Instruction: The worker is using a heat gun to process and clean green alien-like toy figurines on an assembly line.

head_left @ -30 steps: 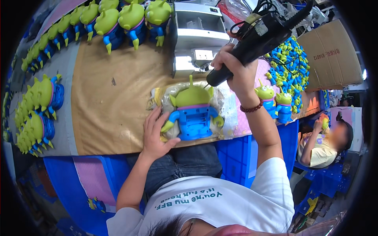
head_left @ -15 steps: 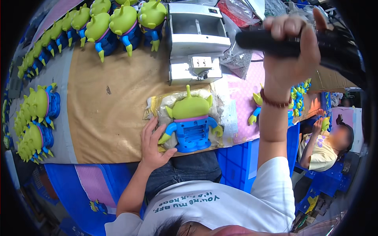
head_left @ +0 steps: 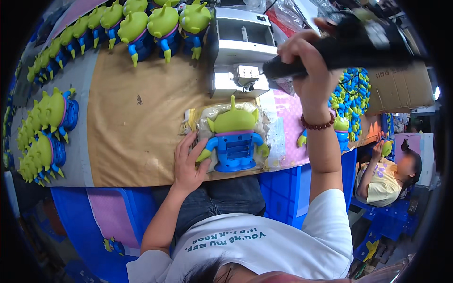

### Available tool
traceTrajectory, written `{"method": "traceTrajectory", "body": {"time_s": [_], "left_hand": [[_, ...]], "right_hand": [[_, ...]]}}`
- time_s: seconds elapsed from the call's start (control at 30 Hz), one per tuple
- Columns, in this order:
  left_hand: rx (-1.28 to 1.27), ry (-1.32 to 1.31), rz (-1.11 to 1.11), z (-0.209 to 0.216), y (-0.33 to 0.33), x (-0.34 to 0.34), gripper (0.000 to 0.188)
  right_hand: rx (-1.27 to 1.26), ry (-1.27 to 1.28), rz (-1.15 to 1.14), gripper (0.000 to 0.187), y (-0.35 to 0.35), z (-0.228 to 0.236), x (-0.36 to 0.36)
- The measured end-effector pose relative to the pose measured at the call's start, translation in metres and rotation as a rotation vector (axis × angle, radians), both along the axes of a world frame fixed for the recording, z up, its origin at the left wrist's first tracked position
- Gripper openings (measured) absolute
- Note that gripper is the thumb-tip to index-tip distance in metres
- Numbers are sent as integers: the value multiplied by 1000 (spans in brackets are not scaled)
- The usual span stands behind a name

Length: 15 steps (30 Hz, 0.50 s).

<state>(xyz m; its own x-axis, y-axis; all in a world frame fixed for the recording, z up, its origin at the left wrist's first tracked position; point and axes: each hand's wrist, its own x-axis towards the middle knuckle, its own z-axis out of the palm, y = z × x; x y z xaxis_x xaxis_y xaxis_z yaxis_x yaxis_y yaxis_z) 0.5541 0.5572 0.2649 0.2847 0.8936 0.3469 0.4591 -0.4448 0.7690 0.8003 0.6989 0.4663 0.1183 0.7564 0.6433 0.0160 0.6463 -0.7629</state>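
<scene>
A green and blue alien toy figure [head_left: 235, 153] lies on a plastic-covered pad [head_left: 204, 113] at the table's near edge, its open battery compartment facing up. My left hand [head_left: 188, 165] rests against the toy's left-side arm, fingers stretched out and apart. Raised at the right, my right hand [head_left: 314, 70] is wrapped round a black electric screwdriver [head_left: 344, 52], somewhat blurred. The narrow end of the tool points left, beside a white screw feeder [head_left: 245, 47] standing behind the toy.
Rows of similar toys [head_left: 134, 33] stand at the back left, with another group [head_left: 47, 115] at the far left. More parts heap [head_left: 351, 89] at the right, near a cardboard box [head_left: 401, 89]. A co-worker [head_left: 389, 177] sits at the right. Blue bins [head_left: 283, 193] stand below the table edge.
My right hand has moved left and slightly down with the screwdriver, toward the screw feeder. My left hand stays beside the toy. The view has shifted a little.
</scene>
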Motion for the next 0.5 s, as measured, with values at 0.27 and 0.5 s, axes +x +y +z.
{"method": "traceTrajectory", "body": {"time_s": [0.27,0.5], "left_hand": [[10,-33,-4,-1,0,2,46],[19,-7,-13,-1,-1,-2,44]], "right_hand": [[-477,162,7,35,15,-32,-24],[-465,297,138,48,-23,-10,-28]]}}
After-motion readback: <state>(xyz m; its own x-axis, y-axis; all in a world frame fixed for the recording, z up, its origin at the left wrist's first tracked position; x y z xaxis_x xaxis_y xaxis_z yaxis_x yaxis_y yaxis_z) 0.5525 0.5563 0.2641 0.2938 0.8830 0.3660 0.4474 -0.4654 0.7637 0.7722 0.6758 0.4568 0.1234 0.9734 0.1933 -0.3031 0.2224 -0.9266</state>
